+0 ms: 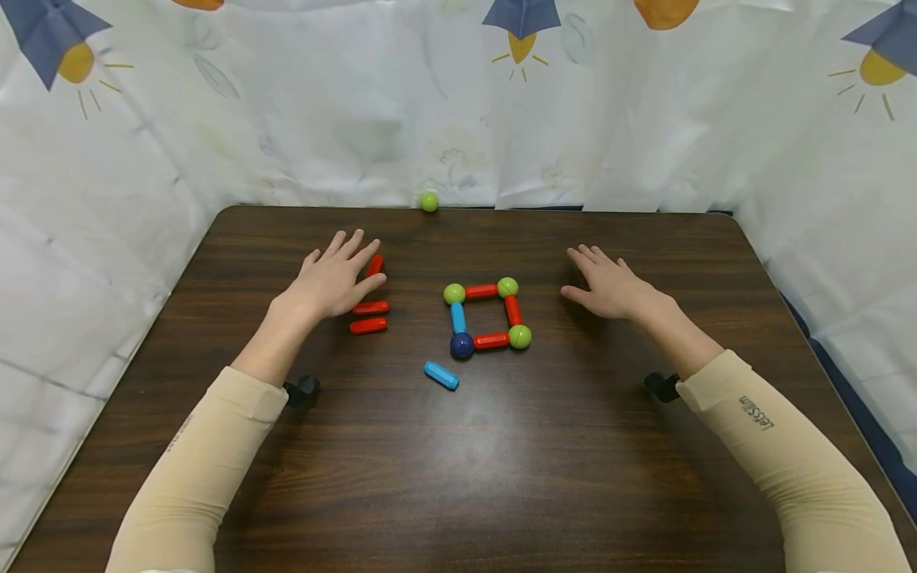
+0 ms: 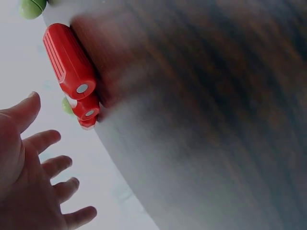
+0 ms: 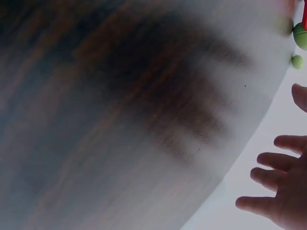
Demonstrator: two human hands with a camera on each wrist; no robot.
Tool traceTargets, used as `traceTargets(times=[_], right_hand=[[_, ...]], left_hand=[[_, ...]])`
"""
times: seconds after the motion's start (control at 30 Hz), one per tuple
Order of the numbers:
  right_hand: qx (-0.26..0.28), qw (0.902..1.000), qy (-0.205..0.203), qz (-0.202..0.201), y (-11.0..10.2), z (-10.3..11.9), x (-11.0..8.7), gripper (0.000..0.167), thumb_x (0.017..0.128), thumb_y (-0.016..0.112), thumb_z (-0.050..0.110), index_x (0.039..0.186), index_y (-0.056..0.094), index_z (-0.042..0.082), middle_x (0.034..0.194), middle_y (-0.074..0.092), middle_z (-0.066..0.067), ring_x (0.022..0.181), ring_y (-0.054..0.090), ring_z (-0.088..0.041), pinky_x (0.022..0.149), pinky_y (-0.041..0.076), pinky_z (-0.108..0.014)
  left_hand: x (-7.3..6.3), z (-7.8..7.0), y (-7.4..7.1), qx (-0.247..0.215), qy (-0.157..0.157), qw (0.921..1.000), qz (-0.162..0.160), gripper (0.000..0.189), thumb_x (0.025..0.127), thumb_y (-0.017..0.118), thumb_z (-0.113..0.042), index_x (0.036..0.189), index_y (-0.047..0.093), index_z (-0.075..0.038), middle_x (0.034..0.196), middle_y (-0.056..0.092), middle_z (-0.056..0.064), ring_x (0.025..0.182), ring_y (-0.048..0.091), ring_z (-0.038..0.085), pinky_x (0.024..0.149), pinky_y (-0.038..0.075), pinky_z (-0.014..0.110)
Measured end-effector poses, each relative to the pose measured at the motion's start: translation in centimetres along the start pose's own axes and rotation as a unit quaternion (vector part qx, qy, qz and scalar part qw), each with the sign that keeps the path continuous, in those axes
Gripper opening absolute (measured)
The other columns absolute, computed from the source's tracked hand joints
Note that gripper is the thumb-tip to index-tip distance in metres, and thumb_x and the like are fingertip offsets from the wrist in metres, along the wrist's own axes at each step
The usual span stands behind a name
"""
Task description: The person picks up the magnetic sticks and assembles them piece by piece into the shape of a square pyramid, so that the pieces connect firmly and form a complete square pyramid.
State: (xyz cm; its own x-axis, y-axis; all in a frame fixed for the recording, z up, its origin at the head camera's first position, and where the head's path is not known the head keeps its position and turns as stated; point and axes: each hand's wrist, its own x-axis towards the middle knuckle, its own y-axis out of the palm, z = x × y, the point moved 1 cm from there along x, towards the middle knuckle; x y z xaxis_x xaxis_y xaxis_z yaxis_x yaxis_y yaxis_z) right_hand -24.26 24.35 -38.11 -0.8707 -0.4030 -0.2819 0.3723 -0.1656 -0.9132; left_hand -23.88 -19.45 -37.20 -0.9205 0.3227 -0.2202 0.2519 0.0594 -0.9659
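My left hand (image 1: 325,282) hovers with spread fingers at the left of the table, beside several red rods (image 1: 368,325); it partly covers the farthest one. In the left wrist view those red rods (image 2: 72,62) lie in a row, metal discs in their ends. My right hand (image 1: 605,285), fingers extended, holds nothing to the right of a four-sided frame. That frame has three red rods (image 1: 491,341), a light blue rod (image 1: 458,318), green balls (image 1: 520,337) at three corners and a dark blue ball (image 1: 462,344) at the near left one.
A loose light blue rod (image 1: 441,376) lies just nearer than the frame. One more green ball (image 1: 428,201) sits at the far edge of the dark wooden table (image 1: 473,493). A white patterned curtain (image 1: 322,119) hangs behind and along the sides.
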Motion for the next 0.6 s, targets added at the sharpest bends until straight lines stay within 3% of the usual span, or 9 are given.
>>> traceTargets(times=[0.6], right_hand=[[0.001,0.9997,-0.001,-0.023,0.26,-0.07,0.04,0.081,0.108,0.050,0.041,0.164,0.006,0.003,0.168,0.005,-0.026,0.154,0.003,-0.043,0.116,0.008,-0.070]], left_hand=[[-0.40,0.18,0.28,-0.008,0.000,0.9999,-0.007,0.074,0.109,0.038,-0.052,0.166,0.013,-0.013,0.170,-0.001,0.017,0.154,-0.004,0.042,0.116,0.006,0.070]])
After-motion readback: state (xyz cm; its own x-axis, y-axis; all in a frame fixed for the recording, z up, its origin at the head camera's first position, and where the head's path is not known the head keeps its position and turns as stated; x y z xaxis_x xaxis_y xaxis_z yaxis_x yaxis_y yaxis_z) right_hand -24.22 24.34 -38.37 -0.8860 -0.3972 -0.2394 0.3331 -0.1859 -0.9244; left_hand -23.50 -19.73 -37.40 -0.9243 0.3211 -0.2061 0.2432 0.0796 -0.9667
